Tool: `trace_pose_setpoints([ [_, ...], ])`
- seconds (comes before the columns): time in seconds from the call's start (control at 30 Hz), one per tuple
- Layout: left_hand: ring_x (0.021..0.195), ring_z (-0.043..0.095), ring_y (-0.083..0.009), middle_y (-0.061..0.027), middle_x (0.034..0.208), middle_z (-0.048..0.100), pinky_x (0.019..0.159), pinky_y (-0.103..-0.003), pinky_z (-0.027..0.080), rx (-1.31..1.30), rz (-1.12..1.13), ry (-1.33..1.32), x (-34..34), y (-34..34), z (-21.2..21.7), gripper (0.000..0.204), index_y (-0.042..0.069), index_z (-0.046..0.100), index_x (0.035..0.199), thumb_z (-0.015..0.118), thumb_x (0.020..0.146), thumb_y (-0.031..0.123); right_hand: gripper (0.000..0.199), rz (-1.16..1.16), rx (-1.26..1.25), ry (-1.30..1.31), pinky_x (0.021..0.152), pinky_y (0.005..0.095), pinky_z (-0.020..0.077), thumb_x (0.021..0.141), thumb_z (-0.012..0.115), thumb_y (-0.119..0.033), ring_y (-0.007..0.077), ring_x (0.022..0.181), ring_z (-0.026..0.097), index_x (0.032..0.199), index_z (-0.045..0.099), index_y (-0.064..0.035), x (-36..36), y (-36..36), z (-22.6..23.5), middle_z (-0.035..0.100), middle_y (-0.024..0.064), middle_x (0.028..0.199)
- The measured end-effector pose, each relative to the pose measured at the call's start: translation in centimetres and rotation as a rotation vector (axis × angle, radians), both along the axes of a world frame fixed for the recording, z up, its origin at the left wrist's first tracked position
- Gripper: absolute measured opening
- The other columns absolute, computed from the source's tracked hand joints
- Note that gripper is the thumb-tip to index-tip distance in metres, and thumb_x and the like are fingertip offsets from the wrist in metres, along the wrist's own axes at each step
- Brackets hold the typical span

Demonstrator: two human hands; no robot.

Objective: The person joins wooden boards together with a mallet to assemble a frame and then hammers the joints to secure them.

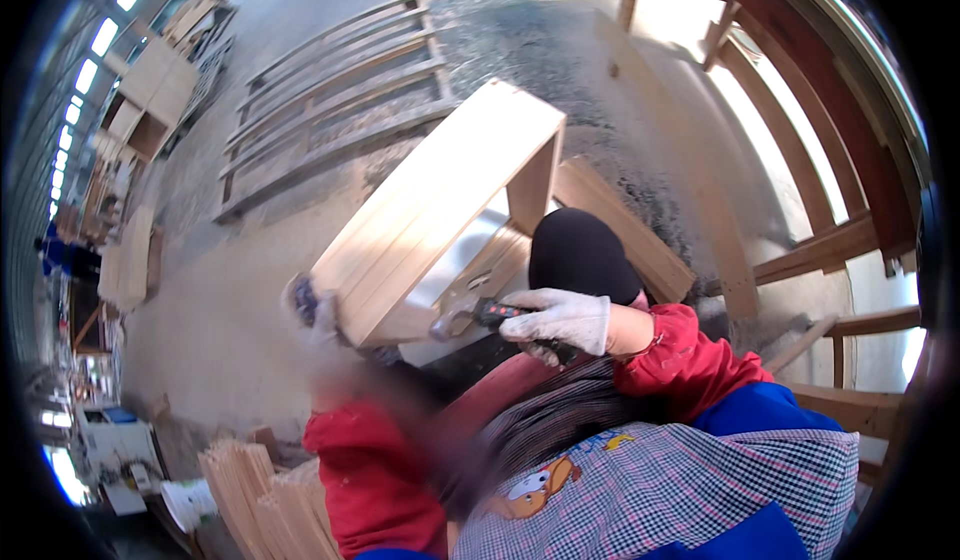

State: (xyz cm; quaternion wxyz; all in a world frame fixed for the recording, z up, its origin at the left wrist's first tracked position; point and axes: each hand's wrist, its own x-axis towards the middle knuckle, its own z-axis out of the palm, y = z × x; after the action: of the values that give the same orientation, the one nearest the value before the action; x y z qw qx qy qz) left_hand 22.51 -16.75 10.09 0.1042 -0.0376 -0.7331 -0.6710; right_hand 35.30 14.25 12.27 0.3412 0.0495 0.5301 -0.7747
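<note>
A pale wooden box frame [435, 205], open at its side, slants across in front of me close to my knees. My right hand [565, 320], in a white glove, is closed around the black handle of a hammer [490, 313]. The hammer's metal head points left, near the box's lower inside edge. My left hand [322, 322], also gloved, is at the box's near left corner. Motion smears it, so its fingers and whether it grips the box are unclear.
A slatted wooden pallet [335, 100] lies on the floor ahead. A plank [630, 230] rests beyond my knee. Wooden racking [810, 140] stands along the right. Bundled wood strips [265, 500] stand at lower left, near a white bucket [188, 503]. Another person [68, 257] is far left.
</note>
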Motion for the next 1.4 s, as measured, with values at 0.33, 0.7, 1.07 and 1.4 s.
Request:
trace_pose_setpoints([
  [0.33, 0.097, 0.058, -0.0165, -0.0095, 0.109, 0.061, 0.086, -0.029, 0.047, -0.427, 0.142, -0.022, -3.7, 0.1, 4.0, 0.029, -0.002, 0.056, 0.114, 0.063, 0.086, 0.004, 0.052, -0.31, 0.201, 0.381, 0.061, 0.0214, 0.0471, 0.085, 0.07, -0.02, 0.0063, 0.068, 0.055, 0.129, 0.05, -0.0009, 1.3, 9.0, 4.4, 0.058, 0.0001, 0.087],
  [0.7, 0.102, 0.059, -0.036, -0.0187, 0.11, 0.063, 0.09, -0.041, 0.046, -1.173, -0.137, 0.576, -3.0, 8.8, 6.8, 0.031, 0.002, 0.061, 0.111, 0.065, 0.081, 0.012, 0.042, -0.432, 1.317, 1.06, 0.078, 0.0407, 0.0506, 0.082, 0.066, -0.025, 0.0372, 0.089, 0.063, 0.119, 0.057, -0.0081, -6.7, 16.3, 8.4, 0.066, 0.0186, 0.095],
  [1.07, 0.097, 0.06, -0.0351, -0.017, 0.105, 0.065, 0.087, -0.041, 0.046, -1.142, -0.111, 0.567, -2.5, 9.8, 7.2, 0.031, 0.003, 0.062, 0.109, 0.064, 0.081, 0.013, 0.038, -0.485, 1.271, 0.997, 0.078, 0.0418, 0.0503, 0.081, 0.065, -0.027, 0.0387, 0.09, 0.063, 0.113, 0.06, -0.008, -10.2, 15.7, 9.1, 0.066, 0.0204, 0.095],
  [1.4, 0.086, 0.059, -0.0323, -0.0106, 0.093, 0.063, 0.077, -0.042, 0.046, -1.104, -0.046, 0.56, -2.5, 7.7, 7.4, 0.021, 0.01, 0.061, 0.099, 0.062, 0.082, 0.022, 0.038, -0.652, 0.567, 0.55, 0.054, 0.0197, 0.0417, 0.087, 0.066, -0.023, 0.0041, 0.063, 0.052, 0.12, 0.06, -0.0064, -13.8, 16.6, 4.7, 0.06, -0.0013, 0.076],
])
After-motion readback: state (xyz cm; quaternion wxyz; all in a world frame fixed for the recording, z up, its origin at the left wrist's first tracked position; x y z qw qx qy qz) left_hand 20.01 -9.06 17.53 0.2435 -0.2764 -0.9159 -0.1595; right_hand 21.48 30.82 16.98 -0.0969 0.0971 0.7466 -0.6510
